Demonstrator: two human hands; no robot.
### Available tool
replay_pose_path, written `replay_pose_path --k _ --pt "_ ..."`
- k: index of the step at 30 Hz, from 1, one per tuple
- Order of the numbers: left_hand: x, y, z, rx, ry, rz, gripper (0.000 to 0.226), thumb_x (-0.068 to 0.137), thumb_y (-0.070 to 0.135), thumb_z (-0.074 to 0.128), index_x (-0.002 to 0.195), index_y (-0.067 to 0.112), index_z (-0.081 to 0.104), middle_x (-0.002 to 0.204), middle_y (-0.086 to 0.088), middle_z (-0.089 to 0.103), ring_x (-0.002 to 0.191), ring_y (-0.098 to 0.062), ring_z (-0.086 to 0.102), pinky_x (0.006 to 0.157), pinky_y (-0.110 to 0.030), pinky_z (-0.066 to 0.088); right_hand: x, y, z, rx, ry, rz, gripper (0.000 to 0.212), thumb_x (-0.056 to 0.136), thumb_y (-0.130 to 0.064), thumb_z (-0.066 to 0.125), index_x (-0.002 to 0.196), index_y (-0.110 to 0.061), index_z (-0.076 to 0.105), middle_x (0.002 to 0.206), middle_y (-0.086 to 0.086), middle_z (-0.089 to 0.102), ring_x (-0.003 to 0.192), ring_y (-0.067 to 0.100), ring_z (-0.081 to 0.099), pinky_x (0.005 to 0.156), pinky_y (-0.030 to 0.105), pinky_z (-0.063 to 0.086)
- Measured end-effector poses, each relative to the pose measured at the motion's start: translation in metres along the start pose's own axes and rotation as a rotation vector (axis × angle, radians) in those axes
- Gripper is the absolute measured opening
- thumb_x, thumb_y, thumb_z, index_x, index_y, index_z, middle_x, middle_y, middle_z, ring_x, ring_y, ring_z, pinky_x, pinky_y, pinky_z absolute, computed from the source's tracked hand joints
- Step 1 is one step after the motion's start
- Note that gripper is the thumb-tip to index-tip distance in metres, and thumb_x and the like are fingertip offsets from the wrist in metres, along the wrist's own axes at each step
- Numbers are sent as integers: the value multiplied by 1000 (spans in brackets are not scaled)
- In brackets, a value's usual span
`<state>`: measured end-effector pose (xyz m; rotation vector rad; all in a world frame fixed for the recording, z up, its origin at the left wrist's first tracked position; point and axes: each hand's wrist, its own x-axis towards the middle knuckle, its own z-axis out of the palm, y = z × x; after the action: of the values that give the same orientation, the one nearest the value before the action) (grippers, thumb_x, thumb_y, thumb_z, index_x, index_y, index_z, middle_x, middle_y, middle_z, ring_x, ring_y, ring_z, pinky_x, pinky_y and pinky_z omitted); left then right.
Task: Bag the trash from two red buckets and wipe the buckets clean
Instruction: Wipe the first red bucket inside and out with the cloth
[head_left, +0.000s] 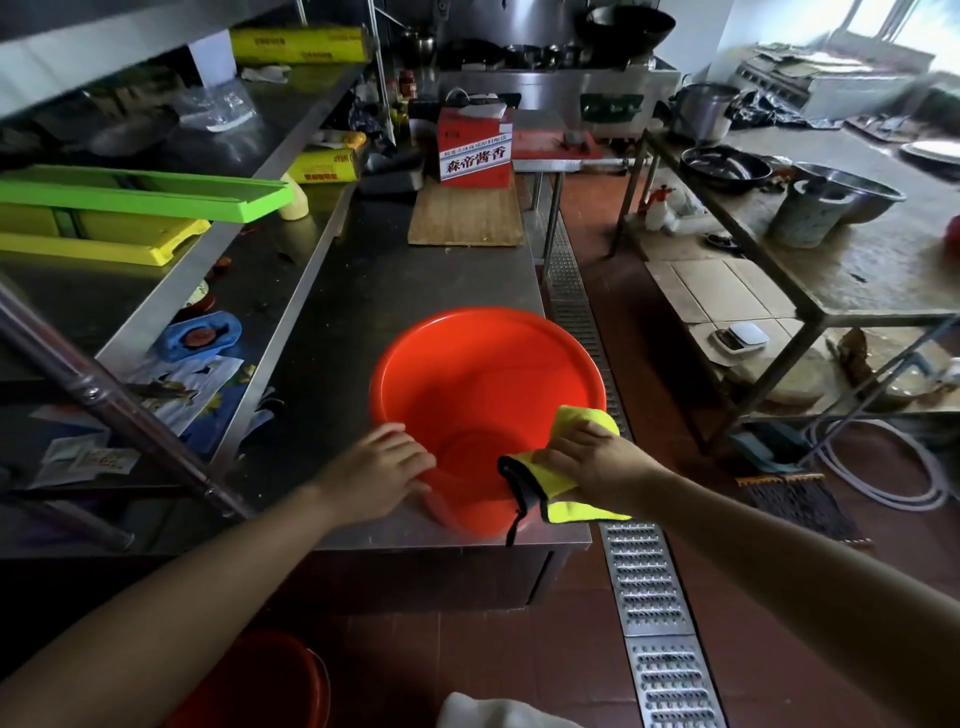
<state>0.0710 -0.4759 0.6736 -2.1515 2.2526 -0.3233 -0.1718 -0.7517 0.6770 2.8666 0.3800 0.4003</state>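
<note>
Red bucket (485, 384) upright at near end of steel surface (374, 291), close to its right edge. Left hand (382, 470) on near-left rim, fingers laid fairly straight over the lip, no real grip. Right hand (592, 462) pressing yellow cloth (571, 467) onto near-right rim; fingers curved over the fabric, looks like a light grip, hard to confirm. Second red bucket (260, 686) down on floor, bottom left, dim, contents unreadable.
</note>
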Motion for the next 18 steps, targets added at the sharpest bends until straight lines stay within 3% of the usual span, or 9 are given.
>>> replay_pose_path --k 5,10,14,18 --pt "13 14 -5 5 -27 -6 50 96 58 37 119 21 61 114 6 66 107 -14 61 109 -39 38 14 -16 2 1 24 67 65 86 -64 65 124 -12 68 104 6 70 95 28 68 92 41 54" --pt "31 54 5 -125 71 5 37 100 43 40 109 16 63 103 3 68 93 -16 63 95 -36 44 17 -34 4 -16 73 67 63 89 -65 55 124 -14 67 104 4 70 94 26 68 88 39 55" --pt "0 3 2 -79 21 32 28 96 43 49 117 27 59 111 12 66 104 -8 60 106 -37 38 -5 -6 -2 -11 83 12 55 84 -51 72 123 -12 69 109 7 71 101 29 69 95 45 55" --pt "4 -23 -10 -5 -132 -25 38 96 53 44 122 28 57 120 12 63 118 -10 54 117 -43 26 1 2 -3 -26 65 22 57 85 -58 65 118 -13 72 104 5 71 94 28 70 90 43 56"
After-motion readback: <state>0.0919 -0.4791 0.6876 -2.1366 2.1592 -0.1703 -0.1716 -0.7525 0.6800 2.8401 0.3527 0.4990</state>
